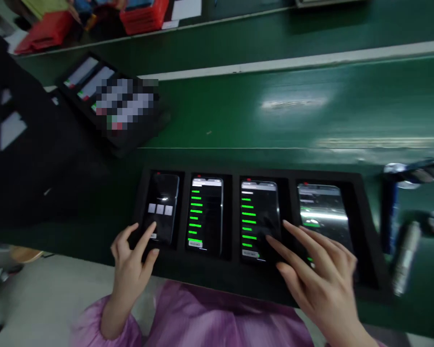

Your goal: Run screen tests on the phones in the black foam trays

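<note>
On a green workbench (282,111), spread left hand (130,270) and right hand (320,274) touch smartphones (258,217).

Four flat smartphones (206,214) sit side by side in separate compartments of a rectangular foam tray (369,260) on a long workbench (275,125). A second foam tray (110,140) lies behind it to the left, and a cylindrical metal canister (405,258) lies just to its right.
</note>
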`<state>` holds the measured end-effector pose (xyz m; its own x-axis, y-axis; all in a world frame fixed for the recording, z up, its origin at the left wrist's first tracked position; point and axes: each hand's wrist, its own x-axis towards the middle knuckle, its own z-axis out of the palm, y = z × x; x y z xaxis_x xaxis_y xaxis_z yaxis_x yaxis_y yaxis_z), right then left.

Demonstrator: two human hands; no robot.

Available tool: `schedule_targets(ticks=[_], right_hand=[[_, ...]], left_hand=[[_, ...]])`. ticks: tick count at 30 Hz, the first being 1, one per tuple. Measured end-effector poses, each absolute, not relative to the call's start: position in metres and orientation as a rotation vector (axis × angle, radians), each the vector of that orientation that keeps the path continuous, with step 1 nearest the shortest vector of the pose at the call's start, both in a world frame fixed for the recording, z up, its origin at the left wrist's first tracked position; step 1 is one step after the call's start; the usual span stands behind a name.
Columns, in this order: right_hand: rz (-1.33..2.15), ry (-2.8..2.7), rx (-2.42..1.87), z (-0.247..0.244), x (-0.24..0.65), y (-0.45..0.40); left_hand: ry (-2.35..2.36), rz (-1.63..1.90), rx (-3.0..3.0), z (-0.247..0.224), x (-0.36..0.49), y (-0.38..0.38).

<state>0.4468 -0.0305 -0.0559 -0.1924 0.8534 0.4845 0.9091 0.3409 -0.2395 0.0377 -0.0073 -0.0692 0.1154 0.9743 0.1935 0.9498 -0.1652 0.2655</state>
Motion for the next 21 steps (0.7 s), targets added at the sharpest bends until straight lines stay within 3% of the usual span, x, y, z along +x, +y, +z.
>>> schedule_targets(ticks=[8,21], right_hand=[[-0.060,-2.060,-1.445,-0.070,0.444,-0.036],[-0.104,-2.054,-1.433,-0.073,0.440,-0.030]], left_hand=[[1.999,0.435,2.325,-0.057,0.049,0.002],[1.584,0.492,2.657,-0.038,0.107,0.032]])
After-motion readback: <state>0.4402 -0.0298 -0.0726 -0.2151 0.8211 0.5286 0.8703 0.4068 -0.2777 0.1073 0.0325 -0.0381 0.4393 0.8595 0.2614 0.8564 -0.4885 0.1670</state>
